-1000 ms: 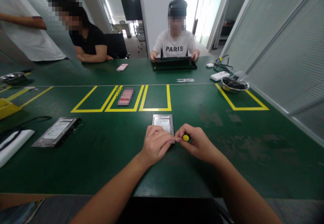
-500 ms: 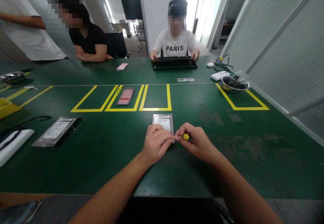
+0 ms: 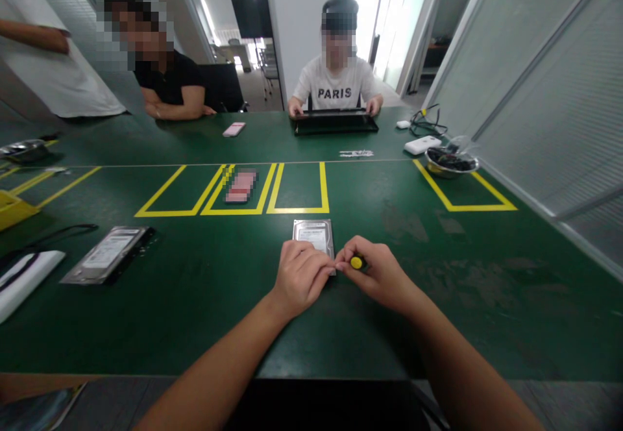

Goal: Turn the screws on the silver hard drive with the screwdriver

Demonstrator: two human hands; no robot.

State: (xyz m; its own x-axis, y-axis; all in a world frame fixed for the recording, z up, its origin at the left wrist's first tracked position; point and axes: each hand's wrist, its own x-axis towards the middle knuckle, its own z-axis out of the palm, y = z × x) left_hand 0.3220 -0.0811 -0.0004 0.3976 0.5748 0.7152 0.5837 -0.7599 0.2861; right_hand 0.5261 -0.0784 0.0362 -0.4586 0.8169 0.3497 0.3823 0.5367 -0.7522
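Note:
A silver hard drive (image 3: 313, 231) with a white label lies on the green table in front of me. My left hand (image 3: 302, 276) covers its near left part, with thumb and fingers pinched together at its right edge; whatever they hold is too small to make out. Just right of the drive, my right hand (image 3: 374, 272) is closed round a screwdriver (image 3: 357, 262), of which only the round yellow handle end and a little black show. The fingertips of both hands meet at the drive's near right corner. The screwdriver's shaft and tip are hidden.
Another hard drive (image 3: 109, 252) lies at the left beside a white object (image 3: 32, 282) with a black cord. Yellow tape outlines (image 3: 298, 210) mark the table, one holding a pink phone (image 3: 241, 187). A metal bowl (image 3: 451, 166) stands far right. Across, a person holds a black tray (image 3: 335, 124).
Both hands keep the same pose at the drive. The person in black at the far left has turned their head; the view has shifted very slightly.

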